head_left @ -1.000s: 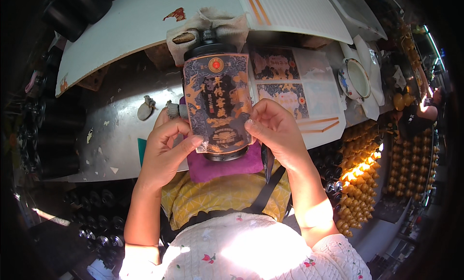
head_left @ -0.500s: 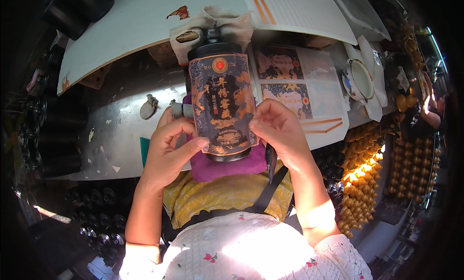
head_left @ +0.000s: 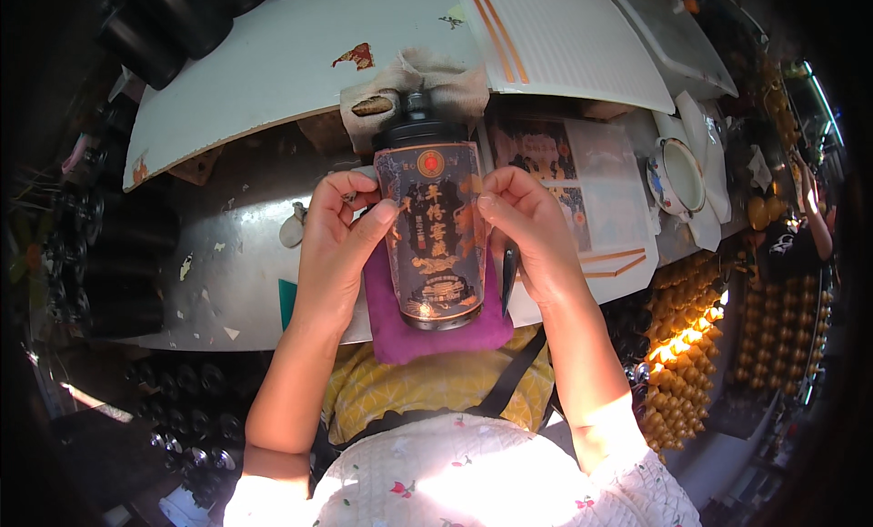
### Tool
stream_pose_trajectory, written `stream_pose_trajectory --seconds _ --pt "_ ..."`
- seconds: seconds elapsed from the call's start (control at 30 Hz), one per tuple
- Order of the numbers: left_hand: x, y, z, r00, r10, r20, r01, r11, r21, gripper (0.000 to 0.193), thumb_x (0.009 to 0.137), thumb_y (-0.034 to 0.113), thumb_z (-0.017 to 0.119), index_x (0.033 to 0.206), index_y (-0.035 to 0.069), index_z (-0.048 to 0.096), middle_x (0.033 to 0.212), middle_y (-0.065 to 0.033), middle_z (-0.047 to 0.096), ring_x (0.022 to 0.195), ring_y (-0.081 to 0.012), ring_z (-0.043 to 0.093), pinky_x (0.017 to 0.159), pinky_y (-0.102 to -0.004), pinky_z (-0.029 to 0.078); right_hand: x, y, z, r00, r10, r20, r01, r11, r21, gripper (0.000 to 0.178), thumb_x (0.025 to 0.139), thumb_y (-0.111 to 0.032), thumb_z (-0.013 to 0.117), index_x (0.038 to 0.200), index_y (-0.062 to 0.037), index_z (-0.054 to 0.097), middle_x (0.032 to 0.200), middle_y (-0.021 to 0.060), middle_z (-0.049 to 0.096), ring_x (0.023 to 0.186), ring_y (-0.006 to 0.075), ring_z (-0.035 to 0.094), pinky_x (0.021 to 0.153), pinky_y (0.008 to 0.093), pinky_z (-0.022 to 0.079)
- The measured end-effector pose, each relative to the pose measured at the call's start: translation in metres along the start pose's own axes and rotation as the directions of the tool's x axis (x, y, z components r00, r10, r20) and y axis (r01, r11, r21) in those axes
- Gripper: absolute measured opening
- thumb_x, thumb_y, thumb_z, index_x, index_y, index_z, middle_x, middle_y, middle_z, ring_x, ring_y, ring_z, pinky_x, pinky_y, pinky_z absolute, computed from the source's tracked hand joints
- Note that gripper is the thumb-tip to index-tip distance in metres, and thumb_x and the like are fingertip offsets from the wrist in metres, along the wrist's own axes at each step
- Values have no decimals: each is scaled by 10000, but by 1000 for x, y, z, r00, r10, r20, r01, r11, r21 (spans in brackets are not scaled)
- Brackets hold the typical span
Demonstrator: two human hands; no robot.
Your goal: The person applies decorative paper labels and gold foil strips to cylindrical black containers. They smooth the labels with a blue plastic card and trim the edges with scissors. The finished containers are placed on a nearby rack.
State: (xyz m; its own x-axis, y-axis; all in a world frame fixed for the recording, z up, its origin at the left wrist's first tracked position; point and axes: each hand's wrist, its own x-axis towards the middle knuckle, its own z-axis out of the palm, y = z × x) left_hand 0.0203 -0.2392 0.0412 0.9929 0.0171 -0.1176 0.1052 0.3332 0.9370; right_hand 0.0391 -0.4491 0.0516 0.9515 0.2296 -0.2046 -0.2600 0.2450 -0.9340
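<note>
A black bottle lies on a purple cushion, its neck pointing away from me against a stained whitish cloth. Over its upward side lies a dark label with gold and copper patterns. My left hand is closed at the label's upper left edge, thumb pressed down on it and fingers curled. At the opposite edge my right hand pinches the label between thumb and fingers. Beside that hand, a dark flat tool leans by the cushion.
Printed label sheets lie right of the bottle, with an enamel bowl beyond. A raised white board spans the far side. Black bottles stand far left; rows of gold pieces sit low right. Another person is at far right.
My left hand has moved up from the label's lower left corner to its upper left edge. My right hand stays at the right edge, a little higher along it. The label now lies closer around the bottle.
</note>
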Motion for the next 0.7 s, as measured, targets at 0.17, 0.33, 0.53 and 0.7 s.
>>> stream_pose_trajectory --seconds 0.17,0.33,0.53,0.7 --pt "8 6 26 999 -50 -22 46 988 -150 778 860 244 785 1431 24 306 1249 -130 531 1162 -163 535 986 -317 470 20 -5 5 995 -93 -38 92 996 -23 131 927 -164 664 952 -73 573 847 -2 619 779 51 585 650 192 438" --pt "12 -4 30 999 -49 11 50 991 -128 846 880 282 762 1465 -19 229 1333 -158 476 1232 -193 511 1030 -324 450 25 -1 8 986 -154 -56 155 988 -4 150 929 -144 692 956 -63 569 849 -18 618 803 39 559 704 201 432" --pt "13 -4 34 999 -41 -15 39 989 -145 780 915 302 718 1447 -18 245 1310 -155 486 1191 -173 519 1006 -313 455 26 3 12 974 -198 -107 197 980 -22 124 939 -121 670 960 -60 563 872 -23 608 811 40 561 720 200 441" --pt "13 -4 37 999 -47 -15 44 986 -163 752 931 307 699 1441 -13 248 1307 -153 485 1186 -165 521 989 -306 462 26 5 14 967 -221 -126 223 975 2 98 940 -116 658 948 -72 571 857 -21 609 783 49 569 722 203 450"
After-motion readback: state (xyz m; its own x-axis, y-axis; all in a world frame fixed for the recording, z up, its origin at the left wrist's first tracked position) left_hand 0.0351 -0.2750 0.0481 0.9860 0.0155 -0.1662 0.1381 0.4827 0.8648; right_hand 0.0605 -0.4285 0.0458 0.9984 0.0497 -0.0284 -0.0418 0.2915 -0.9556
